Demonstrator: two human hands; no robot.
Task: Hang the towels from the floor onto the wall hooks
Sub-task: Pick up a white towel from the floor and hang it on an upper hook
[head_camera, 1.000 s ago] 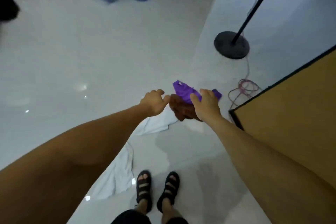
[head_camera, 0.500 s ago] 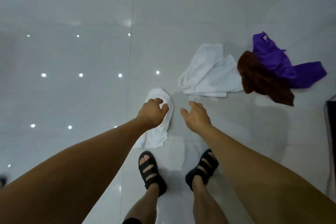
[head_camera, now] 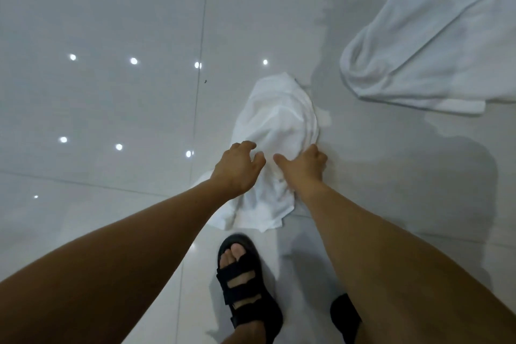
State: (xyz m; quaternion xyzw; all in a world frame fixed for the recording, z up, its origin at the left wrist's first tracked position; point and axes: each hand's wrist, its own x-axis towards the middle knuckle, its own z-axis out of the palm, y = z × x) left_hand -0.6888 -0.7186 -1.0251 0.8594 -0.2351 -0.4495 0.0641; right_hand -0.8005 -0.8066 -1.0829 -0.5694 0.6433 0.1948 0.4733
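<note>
Towel (head_camera: 279,117): small, white, crumpled on the floor (head_camera: 111,109), just ahead of the sandal (head_camera: 245,290).
Long axis: runs away from the person; near end by the toes, far end tipped a little to the right.
Left hand (head_camera: 237,169): over the towel's left edge, about mid-length. Fingers loosely curled, thumb spread toward the other hand, no cloth visibly caught. Reads as released.
Right hand (head_camera: 304,169): on the towel's right edge, level with the left. Fingers bent down into the cloth, thumb stretched across it. Can't tell if a pinch is closed.
Key relation: towel lies straight ahead of and under both hands, one hand per long side, thumbs nearly meeting over the middle. Neither hand is clearly nearer.
Contact: right hand touches cloth; left is touching or just above, can't tell.
Second towel (head_camera: 430,47): bigger, white, also on the floor, well apart to the upper right, on the right hand's side.
Step (guess): grasp of the small towel; nothing lifted yet.
Next move needs: both hands closing across the short width, then a straight lift.
Risk: limp cloth, so the ends will trail; the near end by the sandal could get stepped on.
Hooks: not in view.
Progress (guess): early, two towels on the floor in view.
</note>
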